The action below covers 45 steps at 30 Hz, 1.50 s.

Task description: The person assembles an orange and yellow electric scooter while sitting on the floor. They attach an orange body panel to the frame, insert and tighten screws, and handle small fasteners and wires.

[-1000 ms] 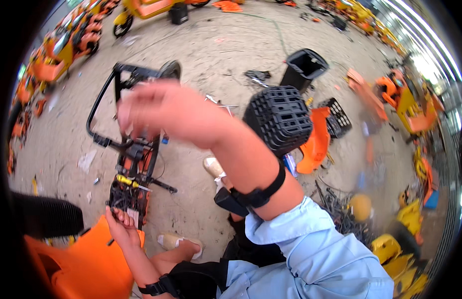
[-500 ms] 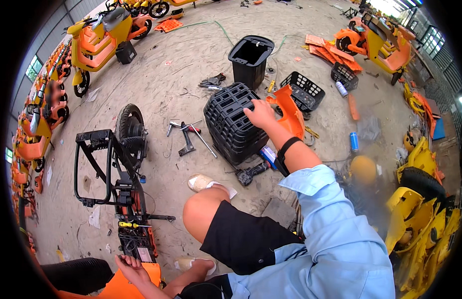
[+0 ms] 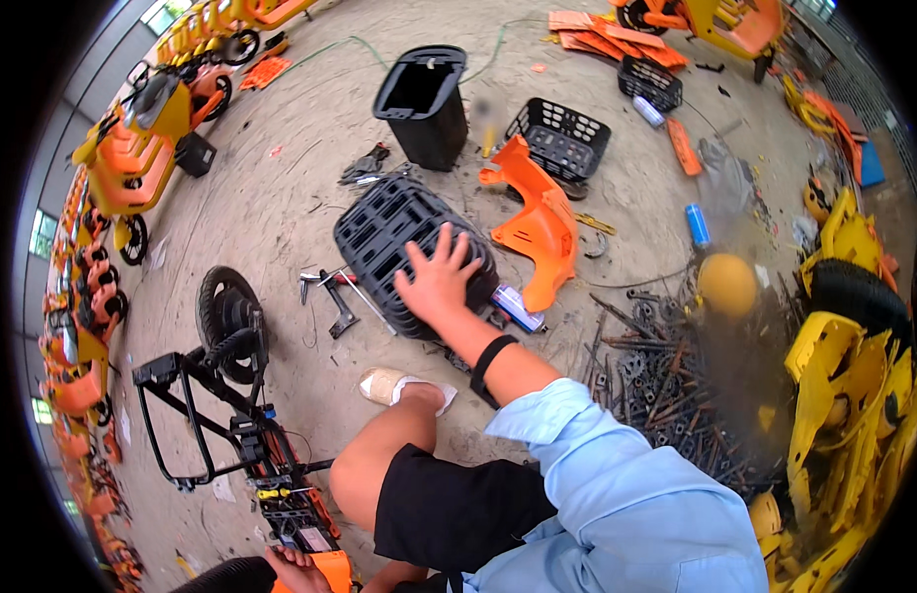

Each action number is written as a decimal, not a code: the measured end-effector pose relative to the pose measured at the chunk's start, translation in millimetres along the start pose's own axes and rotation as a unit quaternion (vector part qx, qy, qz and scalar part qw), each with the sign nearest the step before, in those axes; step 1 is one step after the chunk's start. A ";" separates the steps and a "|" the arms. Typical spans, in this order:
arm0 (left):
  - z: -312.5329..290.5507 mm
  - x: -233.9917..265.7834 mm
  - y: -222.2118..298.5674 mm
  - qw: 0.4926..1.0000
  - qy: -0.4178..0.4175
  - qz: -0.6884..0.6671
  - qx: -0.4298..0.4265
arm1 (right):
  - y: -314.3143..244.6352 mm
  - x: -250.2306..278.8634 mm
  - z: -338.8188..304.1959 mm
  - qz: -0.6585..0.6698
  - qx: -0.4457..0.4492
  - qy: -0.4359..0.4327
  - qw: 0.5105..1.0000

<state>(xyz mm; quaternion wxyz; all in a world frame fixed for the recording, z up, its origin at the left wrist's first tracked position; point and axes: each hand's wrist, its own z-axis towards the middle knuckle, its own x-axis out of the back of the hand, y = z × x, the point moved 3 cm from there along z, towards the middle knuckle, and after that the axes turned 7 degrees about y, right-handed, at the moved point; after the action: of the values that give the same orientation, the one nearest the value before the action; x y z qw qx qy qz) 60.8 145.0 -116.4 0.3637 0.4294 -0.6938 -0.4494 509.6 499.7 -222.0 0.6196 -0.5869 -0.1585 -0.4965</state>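
My right hand (image 3: 441, 281) is open, its fingers spread over the ribbed base of an upturned black plastic basket (image 3: 377, 223). My left hand (image 3: 298, 570) is low at the left, beside an orange panel (image 3: 332, 567) and the dark seat-like part (image 3: 226, 577). Its fingers are curled, and whatever they may hold is hidden. In front of that hand lies a stripped black scooter frame (image 3: 249, 435) with a rear wheel (image 3: 229, 321). A yellow-handled screwdriver (image 3: 273, 493) rests on the frame. To the right of the basket are an orange curved body panel (image 3: 540, 232) and a spray can (image 3: 518, 308).
A tall black bin (image 3: 424, 124) and an open black basket (image 3: 560, 140) stand farther off. Hand tools (image 3: 338, 304) lie left of the upturned basket. Loose metal parts (image 3: 666, 385) are heaped at right, beside yellow body panels (image 3: 834, 395). Scooters (image 3: 132, 163) line the left.
My right hand has spread its fingers on the upturned basket, which now looks tilted. The orange panel beside it stands apart from the basket. The view has turned to the right.
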 end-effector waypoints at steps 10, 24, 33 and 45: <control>-42.7 -57.1 30.7 0.995 -0.087 -0.039 -0.019 | -62.1 -27.3 -65.3 0.013 0.092 0.012 0.996; -38.5 -19.4 22.8 0.993 -0.059 -0.101 -0.002 | 71.3 17.3 38.4 0.063 0.184 0.084 0.977; -42.8 12.5 4.7 0.989 -0.004 -0.144 0.013 | 84.3 -31.1 48.4 -0.047 0.253 -0.040 0.966; -37.1 32.8 -4.4 0.987 -0.044 -0.154 0.016 | -17.1 -4.4 46.4 -0.218 0.228 -0.389 0.865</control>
<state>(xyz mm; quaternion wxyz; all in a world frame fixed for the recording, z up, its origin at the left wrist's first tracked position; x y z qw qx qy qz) 83.0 102.2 -104.3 0.2519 0.5171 -0.6418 -0.5073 511.9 545.8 -203.5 0.5002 -0.5249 -0.6198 -0.3003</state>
